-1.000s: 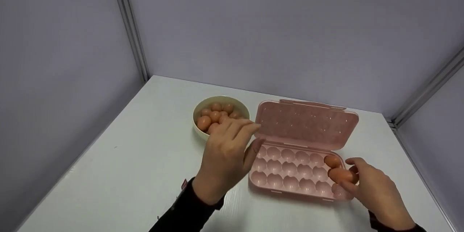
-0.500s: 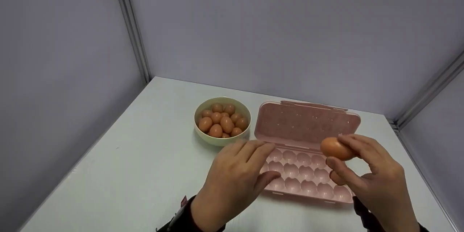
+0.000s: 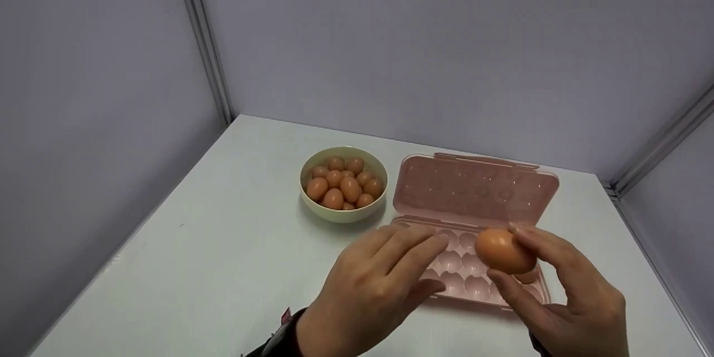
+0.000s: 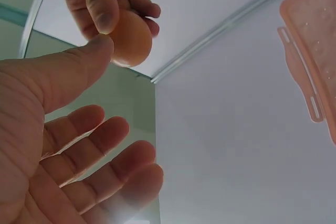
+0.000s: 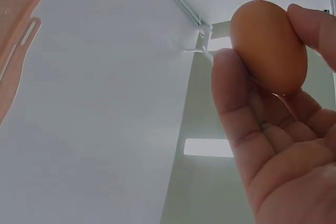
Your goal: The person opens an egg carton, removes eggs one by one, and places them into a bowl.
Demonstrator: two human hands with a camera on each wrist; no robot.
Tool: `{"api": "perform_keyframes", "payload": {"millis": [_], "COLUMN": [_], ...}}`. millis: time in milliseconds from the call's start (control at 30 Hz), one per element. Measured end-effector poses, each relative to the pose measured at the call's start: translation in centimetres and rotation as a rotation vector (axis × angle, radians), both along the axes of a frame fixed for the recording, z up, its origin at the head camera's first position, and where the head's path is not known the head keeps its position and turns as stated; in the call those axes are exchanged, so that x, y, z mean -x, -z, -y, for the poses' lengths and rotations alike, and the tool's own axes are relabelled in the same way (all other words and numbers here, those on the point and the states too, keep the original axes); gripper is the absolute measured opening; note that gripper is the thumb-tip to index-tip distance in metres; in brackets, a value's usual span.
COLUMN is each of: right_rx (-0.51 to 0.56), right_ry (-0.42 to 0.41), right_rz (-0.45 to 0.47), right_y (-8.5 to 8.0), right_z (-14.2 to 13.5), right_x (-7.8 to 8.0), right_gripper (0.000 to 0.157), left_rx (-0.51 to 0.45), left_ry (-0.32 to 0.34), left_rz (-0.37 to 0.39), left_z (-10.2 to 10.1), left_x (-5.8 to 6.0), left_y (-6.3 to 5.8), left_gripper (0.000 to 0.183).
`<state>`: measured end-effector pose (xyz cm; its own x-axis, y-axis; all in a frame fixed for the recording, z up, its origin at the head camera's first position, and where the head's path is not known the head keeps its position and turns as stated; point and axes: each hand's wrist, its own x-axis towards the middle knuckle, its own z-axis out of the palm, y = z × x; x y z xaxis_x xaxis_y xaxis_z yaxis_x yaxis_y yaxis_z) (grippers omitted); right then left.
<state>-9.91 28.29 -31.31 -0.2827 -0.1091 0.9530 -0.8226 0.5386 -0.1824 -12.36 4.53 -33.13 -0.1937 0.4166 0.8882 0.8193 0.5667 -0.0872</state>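
Note:
A brown egg [image 3: 505,251] is pinched between the thumb and fingers of my right hand [image 3: 574,290], held up over the right part of a pink egg box [image 3: 460,284]. The right wrist view shows the same egg [image 5: 269,48] with a fingertip on one side and the thumb on the other. My left hand [image 3: 385,284] hovers over the box's left part, fingers loosely bent and nothing in them. In the left wrist view its palm [image 4: 21,129] faces up with the fingers apart. Behind the right hand, another egg [image 3: 527,276] sits in the box, mostly hidden.
A pale green bowl [image 3: 341,216] heaped with several brown eggs stands left of the box. The box's lid [image 3: 474,189] is raised at the back. Grey wall panels [image 3: 424,56] enclose the white table [image 3: 234,234].
My right hand has lifted the egg out of the box's right side and brought it leftward, nearer the camera. My left hand has moved from beside the bowl to over the box.

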Motion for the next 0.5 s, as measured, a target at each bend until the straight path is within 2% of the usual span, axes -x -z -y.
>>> {"api": "perform_keyframes", "payload": {"millis": [167,233,300,367,500], "right_rx": [-0.020,-0.017,0.001,0.032,0.104], "right_ry": [0.015,-0.005,-0.070,-0.168,-0.391], "right_rz": [0.029,0.047,0.082,0.130,0.259], "right_y": [0.9,1.2,1.5,1.8,2.2], "right_z": [0.7,0.8,0.8,0.8,0.5], "right_x": [-0.1,-0.1,-0.1,-0.1,-0.1], "right_gripper": [0.060,0.062,0.063,0.063,0.068], "left_rx": [0.041,0.053,0.057,0.053,0.022], "left_ry": [0.007,0.012,0.024,0.034,0.073], "left_rz": [-0.017,-0.026,-0.033,-0.043,-0.084], "left_z": [-0.2,-0.3,-0.5,-0.6,-1.0], "left_x": [0.0,0.1,0.2,0.2,0.3], "left_y": [0.2,0.3,0.4,0.5,0.4], "left_gripper": [0.063,0.069,0.073,0.075,0.065]}}
